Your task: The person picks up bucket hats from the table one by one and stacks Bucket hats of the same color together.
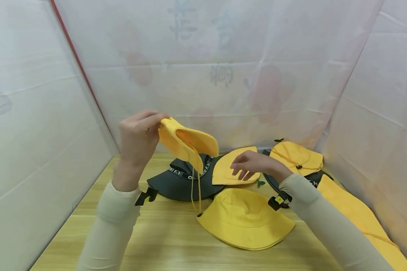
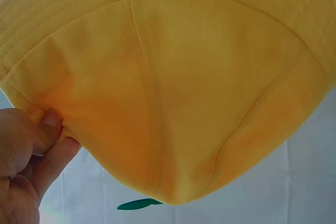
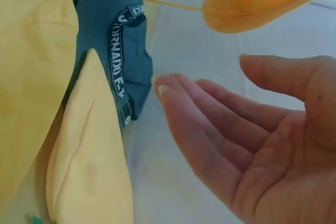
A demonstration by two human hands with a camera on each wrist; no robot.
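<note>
Our left hand [image 1: 137, 137] pinched a folded yellow cotton hat [image 1: 186, 143] by its brim, cord [image 1: 196, 190] dangling, while our right hand [image 1: 252, 165] hovered loose-fingered, holding nothing.

Head camera sitting high, looking forward and down at wooden table [image 1: 162, 233] and both arms, white sheet walls all around. Left wrist camera sitting very close under lifted yellow hat [image 2: 173, 87], looking up at it; same hat [image 1: 186, 143] showing in head view. Right wrist camera looking past open palm, close, at dark hat [image 3: 118, 45]; head view sharing that dark hat [image 1: 179, 180].
</note>
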